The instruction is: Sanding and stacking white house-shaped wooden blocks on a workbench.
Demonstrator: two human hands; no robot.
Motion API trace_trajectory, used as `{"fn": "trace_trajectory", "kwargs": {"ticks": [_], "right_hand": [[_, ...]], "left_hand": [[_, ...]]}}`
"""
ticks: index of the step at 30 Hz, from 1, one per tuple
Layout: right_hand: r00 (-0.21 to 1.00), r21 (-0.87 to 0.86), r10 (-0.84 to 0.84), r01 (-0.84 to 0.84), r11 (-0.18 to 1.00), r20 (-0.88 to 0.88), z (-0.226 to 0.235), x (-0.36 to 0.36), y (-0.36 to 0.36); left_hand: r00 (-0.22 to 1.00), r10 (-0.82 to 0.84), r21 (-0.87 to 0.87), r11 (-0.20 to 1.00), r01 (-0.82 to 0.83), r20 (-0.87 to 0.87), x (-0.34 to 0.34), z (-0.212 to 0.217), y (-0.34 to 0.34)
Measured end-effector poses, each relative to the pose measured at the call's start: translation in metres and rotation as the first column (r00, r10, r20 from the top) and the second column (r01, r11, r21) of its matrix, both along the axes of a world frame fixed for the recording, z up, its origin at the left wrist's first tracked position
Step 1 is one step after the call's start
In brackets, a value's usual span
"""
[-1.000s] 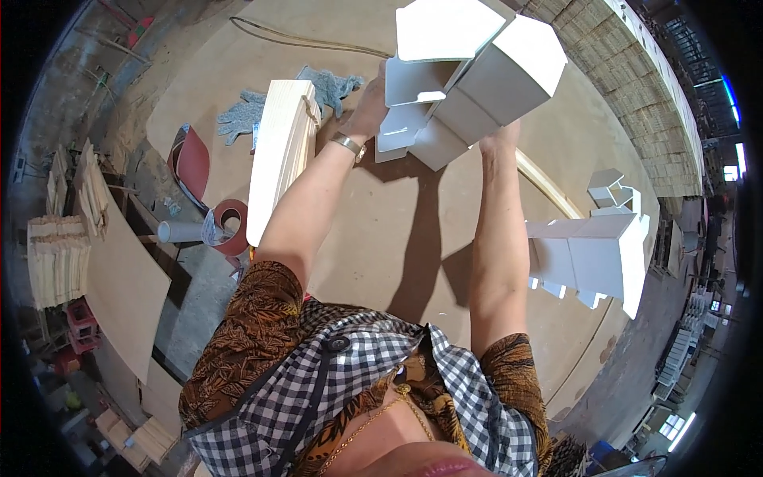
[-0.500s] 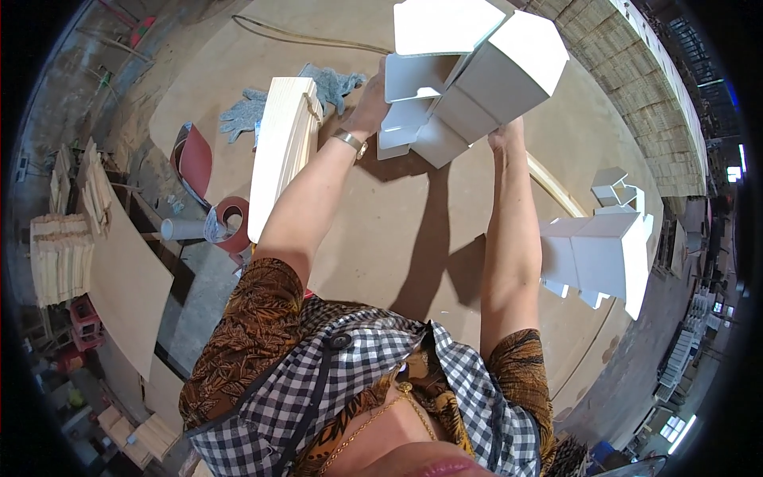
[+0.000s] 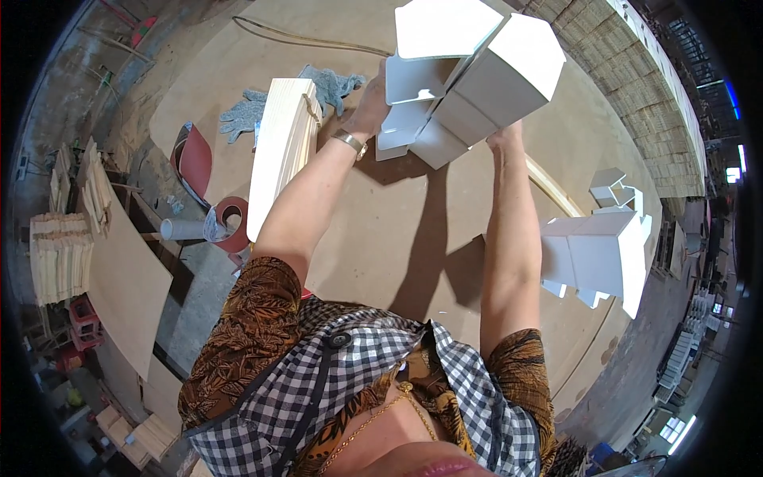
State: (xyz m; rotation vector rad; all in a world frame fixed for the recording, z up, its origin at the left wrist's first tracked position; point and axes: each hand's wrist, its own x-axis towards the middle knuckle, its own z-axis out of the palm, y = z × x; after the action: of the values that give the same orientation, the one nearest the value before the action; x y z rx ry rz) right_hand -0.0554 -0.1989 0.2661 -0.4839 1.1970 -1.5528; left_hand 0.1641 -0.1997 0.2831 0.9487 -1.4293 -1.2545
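Note:
Both my arms stretch out over a tan work table (image 3: 366, 246). Between my hands, raised off the table, is a white folded cardboard box (image 3: 481, 95) with its flaps standing open. At the box's left side is my left hand (image 3: 372, 107), its fingers mostly hidden behind the cardboard. My right hand (image 3: 506, 137) grips the box from its lower right, and the fingers are covered by it too. A second white cardboard box (image 3: 592, 250), partly folded, rests on the table to the right of my right forearm.
A bundle of pale wooden strips (image 3: 278, 155) lies left of my left forearm, beside grey gloves (image 3: 245, 115). Red sandpaper rolls (image 3: 230, 219) sit at the table's left edge. A wooden strip (image 3: 554, 184) lies right of my right wrist. Stacked wood (image 3: 648, 87) stands beyond the far right edge.
The box in my hands has barely shifted, very slightly left and down. Both hands stay in nearly the same place on it.

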Motion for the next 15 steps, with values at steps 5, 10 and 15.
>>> {"fn": "trace_trajectory", "kwargs": {"ticks": [5,10,15], "right_hand": [[0.9,-0.061,-0.203,0.245,0.968,0.386,0.009,0.031,0.004],[0.973,-0.084,-0.184,0.197,0.977,0.143,0.029,0.038,0.01],[0.91,-0.174,-0.15,0.232,0.957,0.386,0.023,0.04,0.012]], "left_hand": [[0.998,0.01,-0.084,0.996,-0.004,0.069,0.003,-0.014,-0.003],[0.986,-0.047,-0.05,0.997,0.055,0.158,0.008,-0.011,-0.008],[0.973,0.075,-0.193,0.981,-0.032,0.218,0.004,-0.007,0.0]]}}
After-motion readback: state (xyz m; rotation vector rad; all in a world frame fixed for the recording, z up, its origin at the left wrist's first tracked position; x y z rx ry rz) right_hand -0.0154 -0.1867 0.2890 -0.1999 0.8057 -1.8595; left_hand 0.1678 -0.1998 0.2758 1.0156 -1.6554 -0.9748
